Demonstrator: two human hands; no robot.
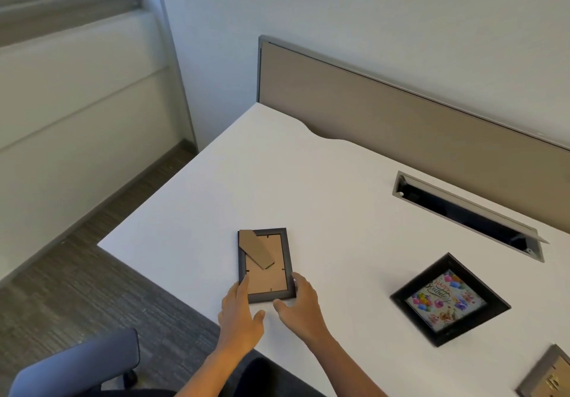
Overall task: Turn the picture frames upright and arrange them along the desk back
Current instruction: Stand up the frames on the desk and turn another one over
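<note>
A black picture frame (266,265) lies face down on the white desk (324,187), its brown cardboard back and folded stand showing. My left hand (240,315) touches its near left corner and my right hand (300,304) touches its near right corner, fingers spread around the frame's lower end. A second black frame (449,298) with a colourful birthday picture lies face up to the right, turned diagonally. A third frame (547,375), grey-edged and back up, shows only partly at the lower right corner.
A beige partition panel (401,113) runs along the desk's back edge. A grey open cable tray slot (468,214) is set into the desk in front of it. A grey office chair (80,366) stands at the lower left, over the carpet floor.
</note>
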